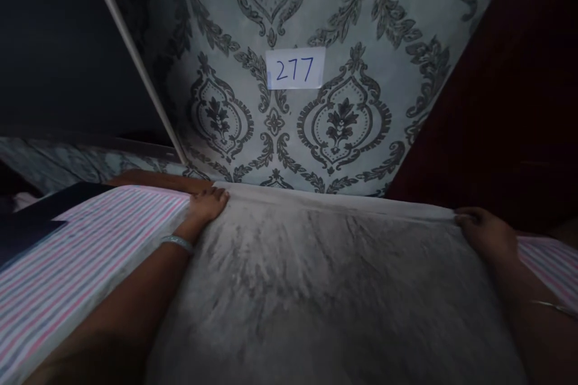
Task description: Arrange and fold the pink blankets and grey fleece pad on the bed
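Note:
A grey and white mottled cloth (316, 277) with a pale hem along its far edge spreads out in front of me. My left hand (208, 204), with a light bracelet at the wrist, is closed over the far left corner of this cloth; the thumb is hard to make out. At the far right corner, my right hand (487, 233) pinches the hem between thumb and fingers. The hem runs fairly straight between both hands. What lies beneath the cloth is hidden.
Pink, white and grey striped fabric (103, 240) lies on the left and shows again at far right. Behind stands a patterned wall (253, 6) with a paper label (295, 68) reading 277. A dark red panel (506, 108) rises at right, a dark panel (67, 42) at left.

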{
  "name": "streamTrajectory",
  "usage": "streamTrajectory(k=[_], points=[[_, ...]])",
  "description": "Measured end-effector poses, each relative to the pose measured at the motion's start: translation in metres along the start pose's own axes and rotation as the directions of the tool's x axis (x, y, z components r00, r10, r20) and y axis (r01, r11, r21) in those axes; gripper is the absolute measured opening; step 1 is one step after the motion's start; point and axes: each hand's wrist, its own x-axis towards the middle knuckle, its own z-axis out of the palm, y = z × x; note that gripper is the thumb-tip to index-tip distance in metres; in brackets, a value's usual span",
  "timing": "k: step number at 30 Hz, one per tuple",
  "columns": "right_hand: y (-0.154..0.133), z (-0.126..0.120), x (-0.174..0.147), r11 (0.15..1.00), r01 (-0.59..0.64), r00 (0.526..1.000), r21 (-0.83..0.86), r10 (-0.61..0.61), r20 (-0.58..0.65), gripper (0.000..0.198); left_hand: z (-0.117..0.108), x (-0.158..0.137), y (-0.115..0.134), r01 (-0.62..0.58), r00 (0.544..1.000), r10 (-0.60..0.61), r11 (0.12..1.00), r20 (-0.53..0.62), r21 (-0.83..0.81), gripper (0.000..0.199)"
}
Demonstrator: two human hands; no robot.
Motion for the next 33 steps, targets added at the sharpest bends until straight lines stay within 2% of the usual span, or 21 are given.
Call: streamTrajectory(k=[3,7,10,13,15,18,21,25,27,31,33], points=[[-0.006,-0.005,-0.007,0.999,-0.037,0.999,0.019,0.038,-0.029,0.040,0.002,0.010,-0.013,0.081,0.996,-0.082,0.996,-0.031,-0.029,0.057],[-0.021,-0.014,-0.022,0.997,0.057,0.980,0.043,-0.048,-0.191,0.049,0.004,0.019,-0.016,0.172,0.983,-0.177,0.981,-0.054,-0.095,0.055],[-0.030,-0.018,-0.030,0.990,0.135,0.933,0.037,-0.114,-0.341,0.055,0.001,0.026,-0.017,0.177,0.978,-0.192,0.971,-0.086,-0.162,0.054],[-0.035,-0.018,-0.032,0.986,0.147,0.905,0.082,-0.101,-0.412,0.053,-0.003,0.035,-0.018,0.157,0.970,-0.194,0.959,-0.144,-0.234,0.067],[-0.037,-0.018,-0.031,0.985,0.126,0.907,0.122,-0.064,-0.417,0.048,-0.006,0.041,-0.019,0.162,0.953,-0.251,0.896,-0.172,-0.413,0.076],[-0.039,-0.019,-0.028,0.982,0.109,0.912,0.156,-0.037,-0.409,0.048,-0.009,0.047,-0.023,0.151,0.924,-0.350,0.708,-0.157,-0.690,0.077],[-0.038,-0.023,-0.025,0.981,0.054,0.927,0.188,0.020,-0.375,0.061,-0.012,0.051,-0.027,0.141,0.922,-0.363,0.637,-0.134,-0.757,0.065],[-0.037,-0.031,-0.024,0.956,0.007,0.950,0.293,0.085,-0.300,0.053,-0.013,0.053,-0.028,0.157,0.928,-0.360,0.614,-0.098,-0.774,0.028],[-0.038,-0.035,-0.024,0.935,0.023,0.938,0.353,0.102,-0.333,0.055,-0.013,0.052,-0.026,0.124,0.927,-0.353,0.608,-0.127,-0.784,0.017],[-0.042,-0.044,-0.021,0.934,0.169,0.881,0.314,0.000,-0.473,0.073,-0.012,0.043,-0.024,-0.028,0.898,-0.349,0.562,-0.268,-0.827,0.043],[-0.041,-0.048,-0.017,0.941,0.170,0.868,0.293,-0.002,-0.496,0.078,-0.015,0.039,-0.025,-0.096,0.874,-0.361,0.526,-0.324,-0.845,0.053]])
